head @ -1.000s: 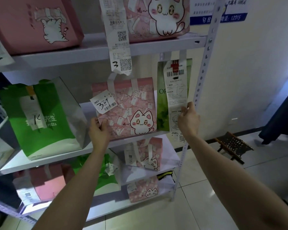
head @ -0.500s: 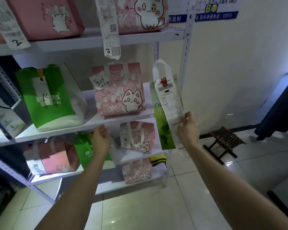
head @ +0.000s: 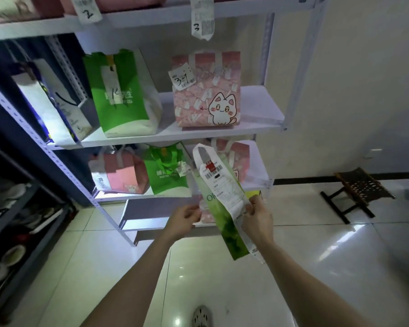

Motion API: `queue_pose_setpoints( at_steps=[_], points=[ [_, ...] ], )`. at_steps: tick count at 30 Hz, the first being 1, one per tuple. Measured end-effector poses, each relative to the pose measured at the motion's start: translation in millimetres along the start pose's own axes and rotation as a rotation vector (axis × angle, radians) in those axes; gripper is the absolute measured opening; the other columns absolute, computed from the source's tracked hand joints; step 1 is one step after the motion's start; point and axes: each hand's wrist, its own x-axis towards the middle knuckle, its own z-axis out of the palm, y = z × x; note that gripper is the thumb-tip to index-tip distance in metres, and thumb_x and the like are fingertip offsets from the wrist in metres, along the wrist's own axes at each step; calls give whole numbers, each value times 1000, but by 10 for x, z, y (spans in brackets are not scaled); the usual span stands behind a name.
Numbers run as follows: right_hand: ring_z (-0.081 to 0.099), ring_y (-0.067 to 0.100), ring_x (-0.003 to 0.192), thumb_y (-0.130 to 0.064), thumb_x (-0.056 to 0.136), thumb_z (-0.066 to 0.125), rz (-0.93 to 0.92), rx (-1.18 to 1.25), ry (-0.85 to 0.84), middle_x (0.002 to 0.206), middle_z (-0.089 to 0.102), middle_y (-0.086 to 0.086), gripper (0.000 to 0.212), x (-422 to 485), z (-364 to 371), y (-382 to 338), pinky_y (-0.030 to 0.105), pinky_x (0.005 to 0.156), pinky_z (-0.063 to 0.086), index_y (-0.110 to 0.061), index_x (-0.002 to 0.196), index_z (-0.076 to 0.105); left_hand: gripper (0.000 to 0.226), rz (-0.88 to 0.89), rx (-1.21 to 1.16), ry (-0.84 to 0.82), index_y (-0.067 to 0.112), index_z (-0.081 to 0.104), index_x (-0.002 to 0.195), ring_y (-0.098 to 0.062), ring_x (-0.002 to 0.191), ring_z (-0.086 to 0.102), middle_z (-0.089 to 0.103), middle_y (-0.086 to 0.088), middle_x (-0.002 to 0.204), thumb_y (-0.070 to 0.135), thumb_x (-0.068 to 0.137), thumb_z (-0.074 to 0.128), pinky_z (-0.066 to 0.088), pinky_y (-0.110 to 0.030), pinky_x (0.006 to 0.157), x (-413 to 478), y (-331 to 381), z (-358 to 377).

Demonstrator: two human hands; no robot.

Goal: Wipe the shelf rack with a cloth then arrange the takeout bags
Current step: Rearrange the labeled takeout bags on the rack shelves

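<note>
Holds left hand (head: 184,220) loosely curled, empty, just beside tilted green bag (head: 228,231), in the air before shelf rack (head: 222,135); pinches bag and receipt (head: 224,185) with right hand (head: 257,218). Risks tearing receipt, dropping bag: one-handed pinch only.

This is looking like the order pickup corner of a takeout shop. A white slotted-metal shelf rack (head: 265,109) is standing against a plain wall, and its shelves are carrying takeout bags: a pink cat bag (head: 207,90), a green bag (head: 121,95), and more below. Handwritten order numbers are showing on a tag (head: 181,77) and on slips (head: 202,22) hanging from the top shelf. A long barcoded receipt (head: 224,187) is trailing down a pale green bag (head: 229,230). Glossy floor tiles (head: 316,244) are reflecting light around a small folding stool (head: 359,187).
</note>
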Motion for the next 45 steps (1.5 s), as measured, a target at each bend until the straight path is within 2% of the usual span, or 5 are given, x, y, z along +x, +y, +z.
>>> queue_pose_setpoints(
  at_steps=[11,15,21,38,45],
  points=[
    [62,-1,82,-25,113,47,-95,34,-310,100,71,-9,12,-191,1396,-628,22,57,45,-23,104,56,20,-49,-86,283,14,70,128,-29,80,83,79,-10,115,19,109,65,70,-48,73,-87,-551,-1052],
    [68,14,85,-30,112,48,-62,16,-386,97,70,-5,12,-183,1903,-910,41,69,60,-24,105,56,20,-44,-109,382,12,70,128,-26,86,82,78,-9,115,13,110,61,69,-38,65,36,-772,-1519],
    [69,19,91,-45,111,50,-40,-75,-436,98,72,-4,27,10,2357,-1079,37,76,57,-21,106,62,14,-59,-65,416,18,70,118,-11,79,80,79,-1,110,13,110,60,64,-30,58,369,-1061,-2113],
    [61,33,133,-45,103,67,150,-247,-357,145,65,15,60,1845,2981,-677,36,105,49,-5,147,57,27,-257,14,524,17,68,137,-30,97,79,76,-7,120,18,111,61,70,-49,73,1039,-1530,-2212],
    [72,29,102,-26,107,62,166,-256,-309,117,77,14,28,1999,3221,-619,24,71,44,-6,120,76,20,-307,65,549,17,67,131,-30,101,79,76,-3,122,19,112,60,70,-51,76,917,-1699,-2261]
  ],
)
